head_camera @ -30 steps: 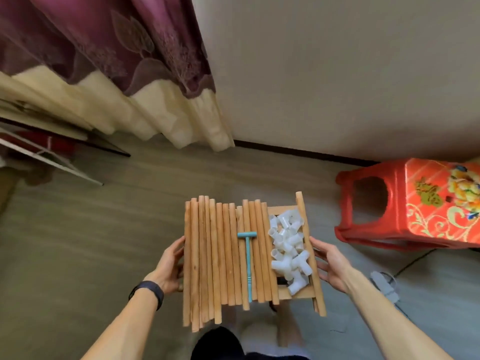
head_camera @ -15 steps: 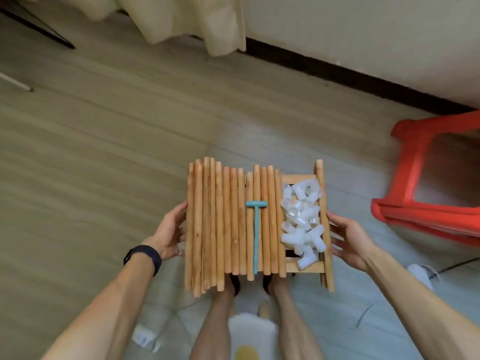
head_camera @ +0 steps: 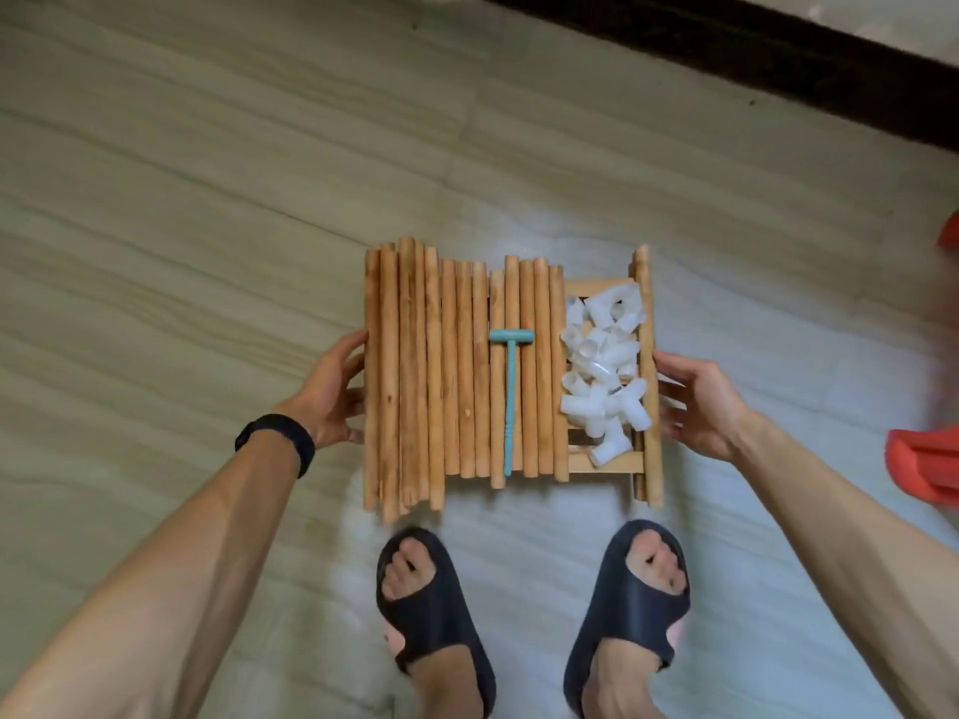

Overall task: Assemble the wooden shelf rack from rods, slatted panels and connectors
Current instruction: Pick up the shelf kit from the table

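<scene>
Tan rods; teal mallet; white connectors; black sandals.
</scene>
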A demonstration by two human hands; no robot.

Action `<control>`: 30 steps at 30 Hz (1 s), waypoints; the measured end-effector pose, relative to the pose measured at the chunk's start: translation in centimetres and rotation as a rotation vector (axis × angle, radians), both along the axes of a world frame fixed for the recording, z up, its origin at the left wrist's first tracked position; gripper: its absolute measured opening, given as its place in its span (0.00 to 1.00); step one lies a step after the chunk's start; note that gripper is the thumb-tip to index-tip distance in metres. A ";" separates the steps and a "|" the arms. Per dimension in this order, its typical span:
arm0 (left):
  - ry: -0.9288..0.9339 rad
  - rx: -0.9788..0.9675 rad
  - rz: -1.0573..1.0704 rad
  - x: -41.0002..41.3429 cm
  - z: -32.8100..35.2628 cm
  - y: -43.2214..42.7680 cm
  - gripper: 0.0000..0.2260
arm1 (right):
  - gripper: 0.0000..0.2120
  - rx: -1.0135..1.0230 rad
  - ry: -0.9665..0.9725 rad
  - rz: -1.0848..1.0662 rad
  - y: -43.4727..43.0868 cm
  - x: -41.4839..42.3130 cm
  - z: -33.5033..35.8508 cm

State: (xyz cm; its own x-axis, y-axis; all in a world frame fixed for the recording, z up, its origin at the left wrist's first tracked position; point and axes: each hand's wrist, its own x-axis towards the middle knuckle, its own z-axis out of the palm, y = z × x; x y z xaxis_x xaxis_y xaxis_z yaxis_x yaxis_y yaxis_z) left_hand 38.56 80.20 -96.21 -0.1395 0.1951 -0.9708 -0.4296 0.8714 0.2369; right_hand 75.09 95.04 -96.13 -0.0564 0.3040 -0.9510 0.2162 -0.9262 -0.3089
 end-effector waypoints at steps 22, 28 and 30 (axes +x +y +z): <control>0.024 0.266 0.210 2.2 -1.5 -1.8 0.23 | 0.19 0.229 -0.062 0.064 0.3 -1.4 -1.5; 0.011 0.248 0.080 3.8 0.5 -5.6 0.22 | 0.17 0.200 -0.066 0.075 -3.8 0.3 -1.0; 0.032 0.297 0.104 4.7 0.9 -5.6 0.17 | 0.15 0.210 -0.082 0.058 -5.5 0.5 -1.0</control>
